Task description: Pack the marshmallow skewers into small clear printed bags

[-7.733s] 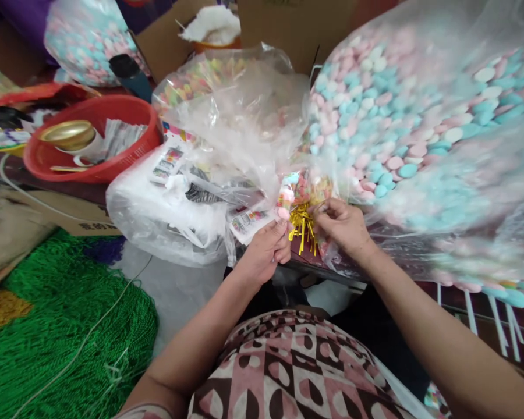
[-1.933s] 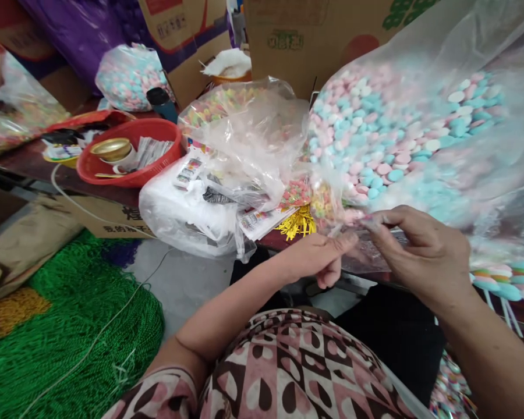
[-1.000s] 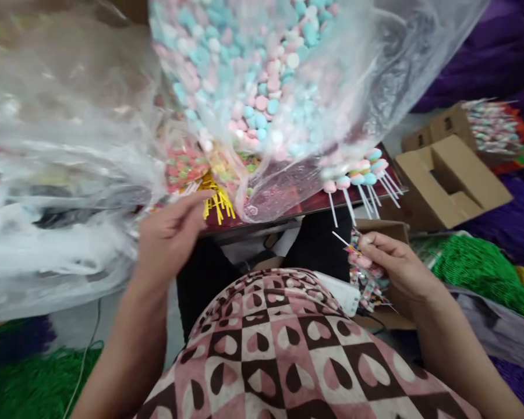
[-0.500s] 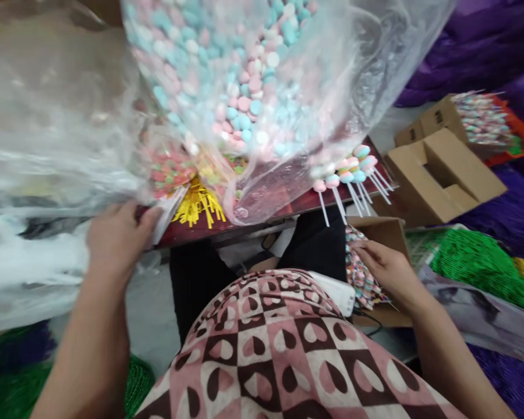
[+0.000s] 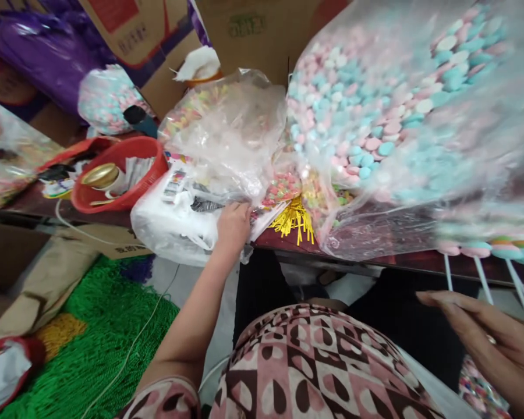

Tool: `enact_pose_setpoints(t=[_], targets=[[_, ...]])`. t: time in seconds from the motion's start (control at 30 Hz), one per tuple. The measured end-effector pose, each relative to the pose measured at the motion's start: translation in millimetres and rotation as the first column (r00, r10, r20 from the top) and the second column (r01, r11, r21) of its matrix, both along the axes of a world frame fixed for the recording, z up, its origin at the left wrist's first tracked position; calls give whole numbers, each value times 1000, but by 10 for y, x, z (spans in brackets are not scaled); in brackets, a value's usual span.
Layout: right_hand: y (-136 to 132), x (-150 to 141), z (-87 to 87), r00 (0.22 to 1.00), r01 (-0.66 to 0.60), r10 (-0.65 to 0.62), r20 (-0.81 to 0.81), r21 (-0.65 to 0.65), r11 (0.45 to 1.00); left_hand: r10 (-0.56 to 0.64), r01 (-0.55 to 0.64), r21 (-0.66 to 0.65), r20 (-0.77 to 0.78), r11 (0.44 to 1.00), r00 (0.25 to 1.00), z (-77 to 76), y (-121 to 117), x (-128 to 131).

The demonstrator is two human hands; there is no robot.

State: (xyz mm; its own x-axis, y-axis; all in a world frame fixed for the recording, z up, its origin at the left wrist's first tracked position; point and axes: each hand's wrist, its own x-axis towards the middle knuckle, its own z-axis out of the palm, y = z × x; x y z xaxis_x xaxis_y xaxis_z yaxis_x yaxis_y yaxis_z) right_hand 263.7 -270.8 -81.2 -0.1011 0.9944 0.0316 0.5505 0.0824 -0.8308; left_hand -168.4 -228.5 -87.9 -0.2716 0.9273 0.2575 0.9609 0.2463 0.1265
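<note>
My left hand point(image 5: 234, 230) rests at the table's front edge, on a white plastic bag point(image 5: 174, 227). Its fingers are curled down and their tips are hidden, so what they hold cannot be made out. Close beside it lie white sticks point(image 5: 271, 216), yellow twist ties point(image 5: 294, 220) and a small bag of red and green candies point(image 5: 283, 187). My right hand point(image 5: 493, 331) is over my lap at the right, fingers stretched out and nothing visible in them. Just above it, marshmallow sticks point(image 5: 480, 253) poke over the table edge.
A big clear bag of pink, blue and white marshmallows point(image 5: 375, 139) covers the table's right side. A red basin point(image 5: 122, 198) and another clear bag point(image 5: 227, 128) stand on the left. Green strands point(image 5: 126, 314) lie on the floor. Wrapped sweets point(image 5: 480, 384) show below my right hand.
My view has swung left. My right hand has risen out of the box of wrapped sweets toward the table edge. The left hand stays by the white bag, its fingers now more curled.
</note>
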Motion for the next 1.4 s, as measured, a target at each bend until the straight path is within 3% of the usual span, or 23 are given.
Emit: enact_pose_setpoints(t=[0.07,0.17,0.27,0.33,0.43,0.53,0.63,0.67,0.73,0.8,0.87,0.93,1.13,1.33,1.4], targets=[[106,-238,61,993,-93,90,81,32,995,-62,60,98,18,993,998,29,-91,-6],[295,-668,175,974,-225,224,22,35,974,-226,213,275,17,938,974,114,-238,81],[505,-1092,260,948,-261,247,-199,-48,964,-412,388,372,-16,843,911,218,-319,321],[631,-1301,284,880,-337,251,-404,-155,929,-529,502,382,-40,776,848,271,-311,533],[744,-1443,291,840,-421,266,-472,-258,870,-643,614,378,-61,693,763,303,-236,834],[750,-1404,281,857,-362,199,-475,-281,889,-680,620,376,40,689,732,295,-157,1038],[714,-1278,251,860,-208,61,-506,-239,948,-595,518,298,468,802,653,294,-117,1140],[704,-1236,237,856,-164,23,-516,-230,959,-504,484,232,652,844,567,297,-110,1159],[691,-1169,204,839,-111,-32,-543,-228,967,-255,449,96,916,889,310,301,-99,1187],[680,-1135,170,809,-80,-74,-583,-235,969,-64,430,26,995,903,75,294,-86,1213],[666,-1127,138,783,-47,-113,-611,-240,970,-12,391,24,999,920,-34,277,-73,1243],[643,-1134,115,767,-5,-150,-624,-239,971,-28,374,40,999,927,-35,257,-62,1277],[518,-1138,85,730,35,-203,-652,-261,965,-64,390,33,996,920,68,228,-63,1365],[501,-1106,33,791,81,-178,-586,-187,979,-7,522,57,995,851,-97,254,-35,1335],[522,-1112,33,771,77,-189,-608,-206,976,-22,517,68,995,853,-94,242,-28,1322]])
